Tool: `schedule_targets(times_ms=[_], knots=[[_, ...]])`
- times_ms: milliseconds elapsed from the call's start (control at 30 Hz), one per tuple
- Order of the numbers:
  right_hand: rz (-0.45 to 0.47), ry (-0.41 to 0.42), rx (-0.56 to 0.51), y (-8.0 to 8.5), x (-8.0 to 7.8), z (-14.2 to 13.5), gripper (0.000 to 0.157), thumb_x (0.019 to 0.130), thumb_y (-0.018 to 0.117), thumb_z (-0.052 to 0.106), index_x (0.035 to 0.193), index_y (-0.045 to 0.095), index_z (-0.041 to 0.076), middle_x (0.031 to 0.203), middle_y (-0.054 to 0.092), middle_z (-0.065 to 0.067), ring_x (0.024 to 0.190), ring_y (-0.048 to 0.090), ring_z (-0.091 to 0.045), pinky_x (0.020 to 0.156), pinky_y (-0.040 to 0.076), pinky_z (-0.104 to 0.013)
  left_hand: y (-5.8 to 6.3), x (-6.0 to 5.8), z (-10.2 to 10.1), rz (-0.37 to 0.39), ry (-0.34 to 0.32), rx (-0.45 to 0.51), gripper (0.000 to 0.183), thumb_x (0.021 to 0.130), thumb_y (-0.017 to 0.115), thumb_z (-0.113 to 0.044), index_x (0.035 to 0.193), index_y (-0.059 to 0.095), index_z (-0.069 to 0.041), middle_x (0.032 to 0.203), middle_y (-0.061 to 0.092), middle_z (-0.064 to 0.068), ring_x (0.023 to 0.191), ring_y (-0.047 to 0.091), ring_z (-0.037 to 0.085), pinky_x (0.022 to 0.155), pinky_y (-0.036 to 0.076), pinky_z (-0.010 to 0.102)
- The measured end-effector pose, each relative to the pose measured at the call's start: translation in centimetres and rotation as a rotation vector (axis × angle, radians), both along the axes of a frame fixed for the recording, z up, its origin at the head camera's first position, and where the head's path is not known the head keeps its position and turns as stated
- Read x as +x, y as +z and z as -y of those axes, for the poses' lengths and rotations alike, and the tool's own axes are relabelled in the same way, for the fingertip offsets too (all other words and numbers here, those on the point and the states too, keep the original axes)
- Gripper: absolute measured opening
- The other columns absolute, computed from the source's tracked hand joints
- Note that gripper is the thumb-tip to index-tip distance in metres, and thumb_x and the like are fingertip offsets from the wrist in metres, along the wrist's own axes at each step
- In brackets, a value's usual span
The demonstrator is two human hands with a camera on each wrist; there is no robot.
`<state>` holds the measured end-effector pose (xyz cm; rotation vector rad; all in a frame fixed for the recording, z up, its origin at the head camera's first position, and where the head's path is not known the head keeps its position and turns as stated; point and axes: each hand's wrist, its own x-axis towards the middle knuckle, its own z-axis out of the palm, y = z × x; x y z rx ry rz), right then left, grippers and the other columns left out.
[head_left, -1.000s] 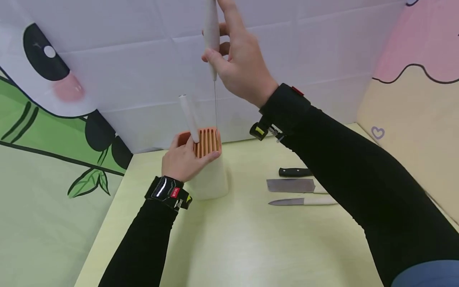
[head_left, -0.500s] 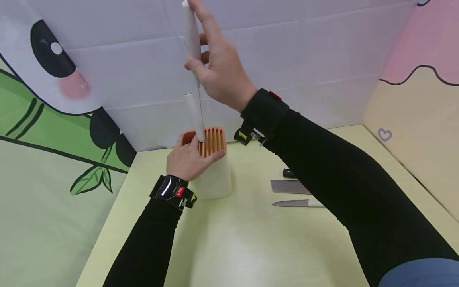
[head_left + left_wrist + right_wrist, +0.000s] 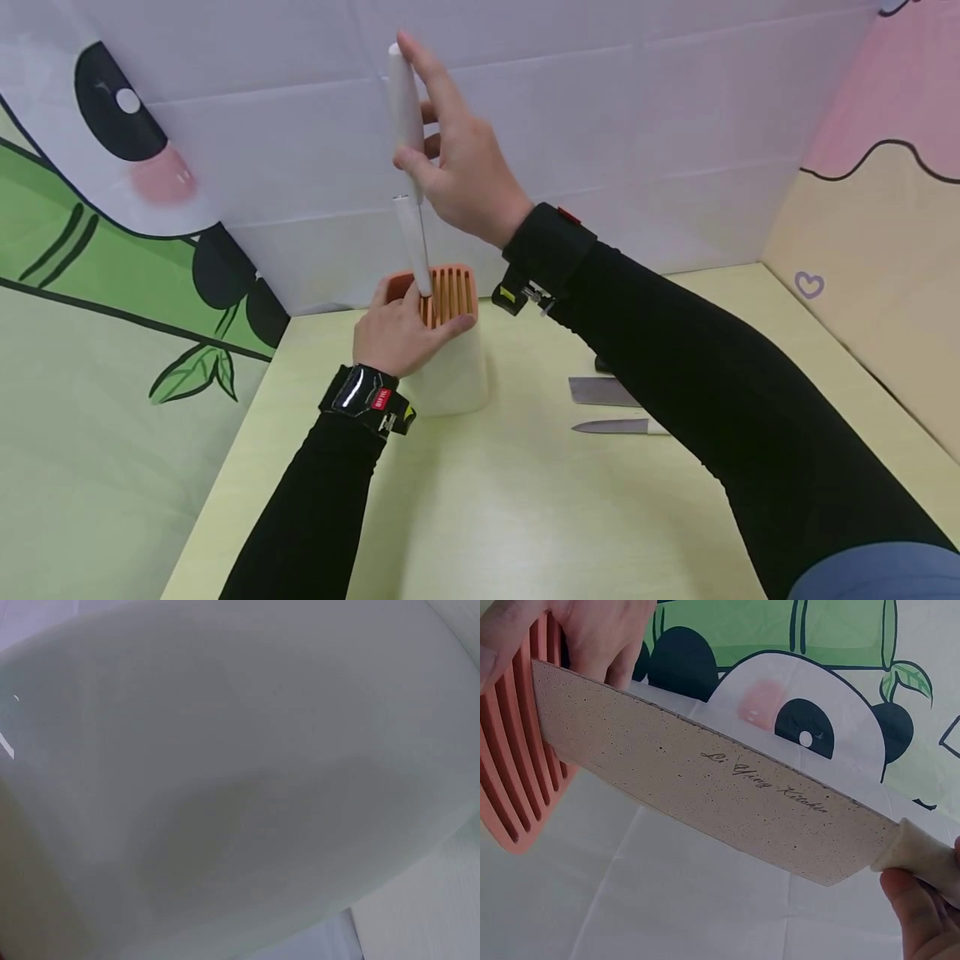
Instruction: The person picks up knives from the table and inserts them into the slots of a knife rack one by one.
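Observation:
My right hand [image 3: 476,162] grips the white handle of a broad-bladed kitchen knife [image 3: 406,108], blade pointing down, index finger stretched along the handle. In the right wrist view its speckled blade [image 3: 705,765] bears script lettering. The blade's far end meets the orange slotted top [image 3: 510,757] of the knife block; whether it has entered a slot I cannot tell. My left hand [image 3: 397,333] grips the rim of the cream knife block [image 3: 446,379], thumb across the front corner. A white handle [image 3: 412,246] sticks up from the block beside that hand. The block's pale wall [image 3: 247,750] fills the left wrist view.
On the table [image 3: 510,517], right of the block, lie a cleaver [image 3: 603,391], a small pointed knife [image 3: 611,427] and a mostly hidden black-handled knife [image 3: 602,365]. My right forearm covers their right ends. A printed cloth wall [image 3: 600,125] stands behind the block.
My right hand has moved the broad-bladed knife left across the block's top, then lowered it. The left hand keeps its grip on the block. More of the lying knives is now covered.

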<state>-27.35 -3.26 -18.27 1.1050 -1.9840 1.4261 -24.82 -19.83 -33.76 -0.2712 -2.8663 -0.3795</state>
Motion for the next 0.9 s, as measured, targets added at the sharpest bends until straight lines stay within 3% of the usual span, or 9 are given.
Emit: schedule_targets(times_ms=[233,467,900], knots=[[-0.003,0.018,0.02,-1.5,-0.6,0.2,0.073,0.095,0.058,0.001,0.155,0.016,0.003,0.129,0.048,-0.018,0.086,0.065,-0.021,0.082,0.053,-0.027,-0.2,0.1,0.0,-0.014,0.006,-0.009,0.103,0.072,0.039,-0.091,0.136,0.055,-0.012,0.117,0.065,0.014,0.131,0.037,0.027,0.09,0.048,0.049],[0.068,0.033,0.044,-2.7,-1.0,0.5,0.076,0.095,0.059,0.002,0.156,0.015,0.009,0.135,0.046,-0.016,0.093,0.064,-0.018,0.085,0.051,-0.026,-0.1,0.1,-0.3,-0.013,0.009,-0.009,0.102,0.071,0.039,-0.092,0.133,0.057,-0.013,0.12,0.064,0.012,0.131,0.037,0.027,0.085,0.05,0.048],[0.117,0.037,0.059,-4.8,-1.7,0.1,0.077,0.093,0.063,0.004,0.156,0.018,0.011,0.123,0.056,-0.013,0.094,0.062,-0.012,0.086,0.05,-0.026,0.2,0.3,-0.6,-0.024,0.001,-0.009,0.107,0.071,0.038,-0.092,0.14,0.054,-0.011,0.117,0.066,0.011,0.131,0.037,0.025,0.086,0.05,0.048]])
